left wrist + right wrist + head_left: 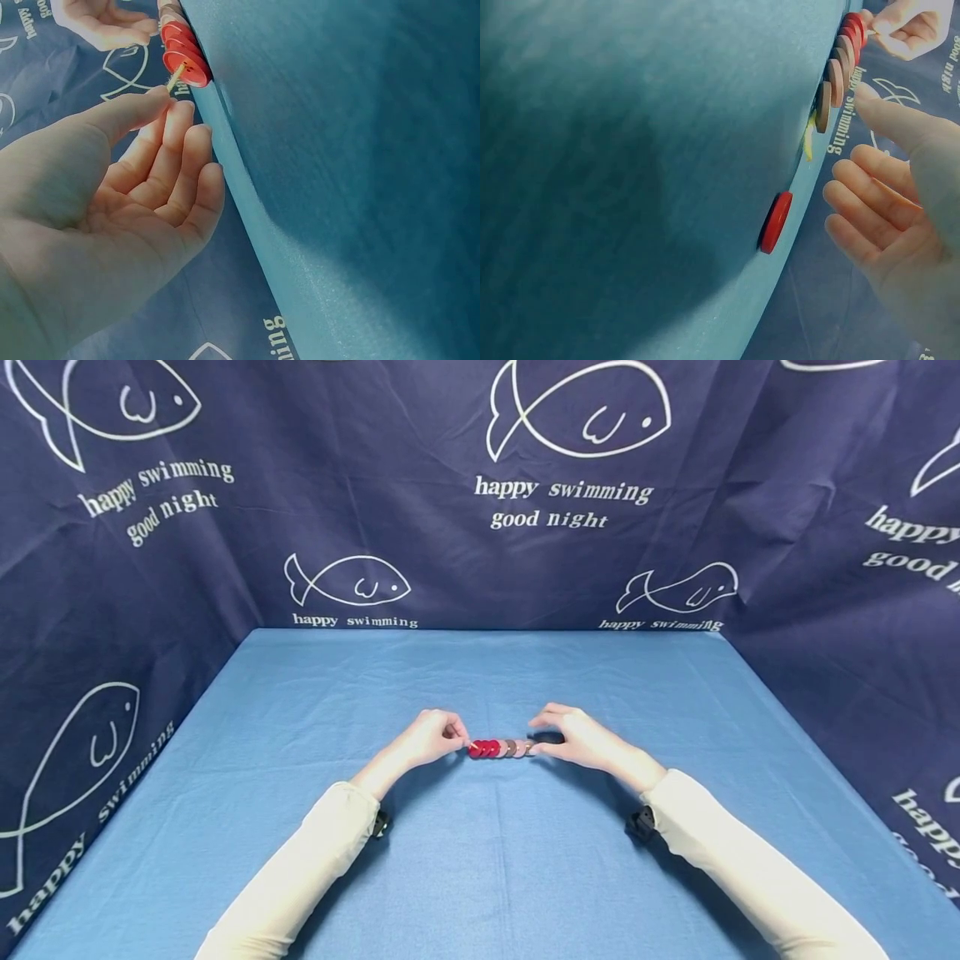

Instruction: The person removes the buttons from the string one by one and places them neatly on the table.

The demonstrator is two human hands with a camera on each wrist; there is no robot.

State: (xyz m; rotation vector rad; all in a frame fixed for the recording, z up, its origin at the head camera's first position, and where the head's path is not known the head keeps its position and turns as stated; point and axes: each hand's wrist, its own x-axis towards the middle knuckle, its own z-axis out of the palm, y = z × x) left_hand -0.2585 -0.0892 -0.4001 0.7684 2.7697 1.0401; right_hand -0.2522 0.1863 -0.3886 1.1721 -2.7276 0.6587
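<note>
An overlapping row of red, pink and brownish buttons (487,748) lies on the blue cloth, threaded on a thin yellow strand (176,77). My left hand (433,737) pinches that strand between thumb and fingertips, just beyond the red button (187,67) at the left end. Over the right end is my right hand (577,739), fingers spread and relaxed. Its thumb (866,97) comes close to the brownish end button (823,107); whether they touch I cannot tell. A yellow tail (808,142) sticks out past that button. One loose red button (776,223) lies near the right fingers.
Blue cloth (480,860) covers the table around both hands. Dark blue fabric (420,460) with white fish drawings and lettering hangs at the back and both sides. Dark devices (641,823) are strapped at the wrists.
</note>
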